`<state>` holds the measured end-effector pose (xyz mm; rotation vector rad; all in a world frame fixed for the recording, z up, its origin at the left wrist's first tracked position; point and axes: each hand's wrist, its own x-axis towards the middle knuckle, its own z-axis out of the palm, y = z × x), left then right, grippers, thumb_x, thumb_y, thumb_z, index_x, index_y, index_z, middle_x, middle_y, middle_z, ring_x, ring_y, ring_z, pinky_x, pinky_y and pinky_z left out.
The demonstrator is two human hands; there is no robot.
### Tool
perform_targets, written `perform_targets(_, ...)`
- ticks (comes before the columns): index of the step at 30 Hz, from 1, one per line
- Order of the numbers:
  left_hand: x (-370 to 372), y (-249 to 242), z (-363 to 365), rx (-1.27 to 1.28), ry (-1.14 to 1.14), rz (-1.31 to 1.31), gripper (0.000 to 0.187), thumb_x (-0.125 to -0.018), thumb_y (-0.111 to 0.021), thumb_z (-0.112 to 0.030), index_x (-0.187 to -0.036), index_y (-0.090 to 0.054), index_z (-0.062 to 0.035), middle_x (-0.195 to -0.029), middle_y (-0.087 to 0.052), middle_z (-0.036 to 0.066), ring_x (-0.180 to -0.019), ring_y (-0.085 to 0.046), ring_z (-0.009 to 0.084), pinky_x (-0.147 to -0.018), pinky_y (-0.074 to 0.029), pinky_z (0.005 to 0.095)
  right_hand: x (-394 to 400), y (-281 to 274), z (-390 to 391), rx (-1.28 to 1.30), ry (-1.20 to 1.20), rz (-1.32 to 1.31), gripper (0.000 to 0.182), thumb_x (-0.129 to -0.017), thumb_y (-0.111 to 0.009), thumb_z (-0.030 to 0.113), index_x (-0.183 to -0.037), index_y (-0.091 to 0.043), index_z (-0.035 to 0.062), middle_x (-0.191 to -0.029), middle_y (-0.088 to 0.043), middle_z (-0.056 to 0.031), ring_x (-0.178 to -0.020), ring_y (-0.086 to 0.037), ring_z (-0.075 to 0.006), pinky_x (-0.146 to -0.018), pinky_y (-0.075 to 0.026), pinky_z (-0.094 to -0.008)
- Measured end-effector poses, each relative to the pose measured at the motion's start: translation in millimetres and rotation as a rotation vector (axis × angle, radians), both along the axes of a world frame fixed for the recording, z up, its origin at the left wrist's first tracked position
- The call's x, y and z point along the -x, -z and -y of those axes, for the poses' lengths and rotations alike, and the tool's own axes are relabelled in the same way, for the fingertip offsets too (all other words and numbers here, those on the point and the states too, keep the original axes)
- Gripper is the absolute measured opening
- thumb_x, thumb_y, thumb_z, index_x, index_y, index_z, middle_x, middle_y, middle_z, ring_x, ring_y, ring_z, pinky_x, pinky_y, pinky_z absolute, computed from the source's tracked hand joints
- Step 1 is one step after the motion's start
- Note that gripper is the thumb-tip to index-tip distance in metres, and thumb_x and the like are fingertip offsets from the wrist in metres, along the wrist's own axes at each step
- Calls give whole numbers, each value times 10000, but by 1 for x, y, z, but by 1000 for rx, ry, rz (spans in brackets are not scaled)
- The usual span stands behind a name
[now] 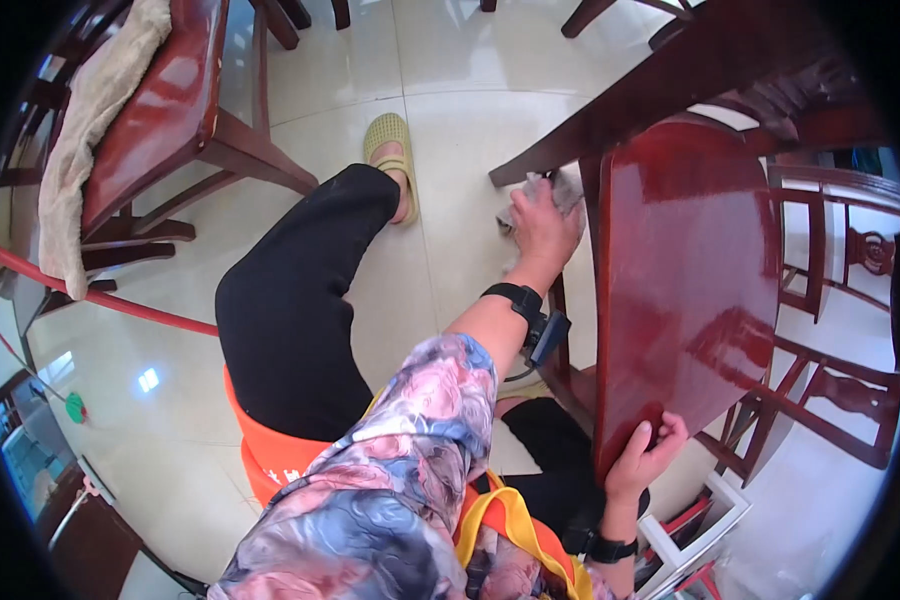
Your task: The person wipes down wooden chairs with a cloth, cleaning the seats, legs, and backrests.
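Note:
My left hand (pixel 547 228) reaches down beside a dark red wooden chair, with its fingers closed on a grey cloth (pixel 568 190). The cloth is bunched up close to a wooden leg, and part of it is hidden behind my fingers. Glossy and tilted in my view, the chair seat (pixel 690 260) fills the right of the head view. At its near edge, my right hand (pixel 646 460) grips the wood with curled fingers and the thumb apart from them.
A second wooden chair (pixel 160 130) with a beige cover (pixel 95 120) stands at the left. A red hose (pixel 120 302) runs across the tiled floor (pixel 450 260). More chairs (pixel 820 400) are at the right, near a white frame (pixel 705 520). A dark wooden beam (pixel 660 90) crosses overhead.

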<state>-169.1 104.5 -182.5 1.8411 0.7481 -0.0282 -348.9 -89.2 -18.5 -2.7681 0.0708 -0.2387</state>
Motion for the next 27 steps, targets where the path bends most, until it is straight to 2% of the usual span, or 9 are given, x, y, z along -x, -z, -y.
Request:
perform_targets(6,7,28,-25,293,-293,22,397,-758,-637,-318,-1075,-539,-101,-1060,-568,205,-981,-547,402,-863,-441,451,4,1,-1,-28,12,-5,292,-835,-524,165,-1082,-469,19,-974,-443,-82,-876,-402,-196,-811,-346,-307)
perform_targets(8,16,17,-42,286,-288,-101,516,-791,-608,-379,-1204,-500,-89,-1053,-615,179,-1007,-581,333,-860,-453,397,2,1,0,-12,6,-9,284,-860,-518,160,-1104,-469,21,-996,-451,-74,-899,-412,-179,-835,-349,-295)
perform_targets(10,27,0,-51,1003,-487,422,500,-847,-557,-377,-1209,-494,-38,-1068,-611,146,-990,-588,300,-880,-446,389,2,1,4,32,-38,1,290,-874,-510,177,-1113,-466,20,-1001,-455,-78,-911,-415,-188,-843,-350,-308)
perform_targets(12,18,-52,-56,1231,-372,480,532,-890,-501,-357,-1267,-447,15,-1174,-552,197,-1080,-532,328,-961,-386,409,2,1,1,47,-37,8,293,-854,-518,174,-1100,-469,22,-975,-457,-93,-894,-412,-211,-827,-349,-322)
perform_targets(14,-5,-59,-27,510,-313,364,665,-908,-447,-456,-1307,-366,70,-1289,-459,233,-1199,-444,323,-1031,-315,392,-1,2,-4,59,-38,20,297,-835,-527,171,-1086,-472,23,-948,-458,-107,-876,-410,-234,-811,-349,-337)
perform_targets(20,125,-23,78,904,44,152,764,-910,-424,-491,-1332,-231,116,-1361,-328,307,-1281,-339,360,-1067,-261,378,-1,5,0,155,-63,43,312,-849,-508,192,-1106,-473,19,-975,-492,-126,-890,-433,-258,-825,-355,-371)
perform_targets(22,194,-63,108,759,78,209,716,-919,-423,-416,-1343,-193,113,-1361,-240,294,-1281,-284,403,-1061,-260,398,0,6,2,181,-68,48,316,-850,-504,201,-1106,-474,17,-980,-495,-131,-891,-433,-263,-823,-356,-377)
perform_targets(23,200,-60,99,701,371,119,696,-925,-446,-349,-1369,-134,86,-1371,-226,283,-1279,-281,384,-1075,-248,382,-1,6,2,176,-61,51,315,-850,-503,205,-1102,-476,17,-975,-497,-133,-887,-434,-265,-819,-357,-379)
perform_targets(27,199,-55,74,494,568,88,757,-835,-592,-315,-1347,-203,85,-1236,-322,292,-1170,-375,413,-1009,-325,401,-1,5,0,174,-60,67,302,-850,-501,209,-1081,-483,15,-957,-504,-139,-872,-441,-276,-807,-360,-389)
